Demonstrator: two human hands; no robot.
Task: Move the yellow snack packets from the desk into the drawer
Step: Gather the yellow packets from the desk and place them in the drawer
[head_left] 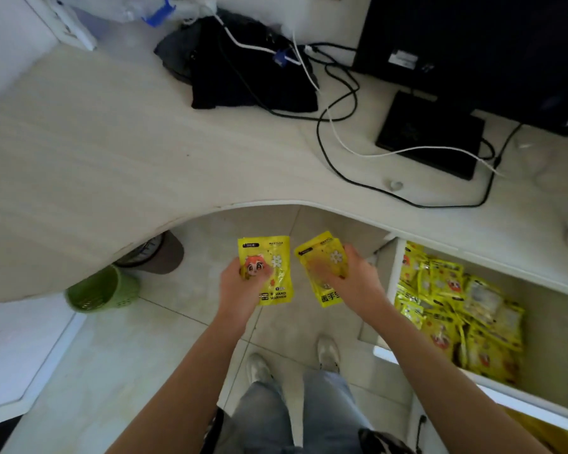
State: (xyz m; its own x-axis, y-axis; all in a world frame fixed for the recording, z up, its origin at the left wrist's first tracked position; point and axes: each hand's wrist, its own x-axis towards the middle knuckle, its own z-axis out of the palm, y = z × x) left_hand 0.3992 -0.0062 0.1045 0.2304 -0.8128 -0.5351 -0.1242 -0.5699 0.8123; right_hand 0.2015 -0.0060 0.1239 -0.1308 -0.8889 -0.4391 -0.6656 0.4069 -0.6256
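My left hand [240, 283] grips a yellow packet [269, 257] with a cartoon face, held flat below the desk's curved front edge. My right hand [354, 280] grips a small stack of yellow packets [322, 260], tilted, just right of the first. Both hang over the tiled floor in front of the pale wooden desk [112, 152]. To the right, the open white drawer [391, 280] under the desk holds several yellow packets [456, 309] in a loose pile. No yellow packets show on the desk top.
On the desk lie a black cloth [243, 70], tangled black and white cables [338, 126], a black box [430, 136] and a dark monitor [473, 44]. A green bin [102, 290] stands on the floor at the left. My shoes [292, 362] are below.
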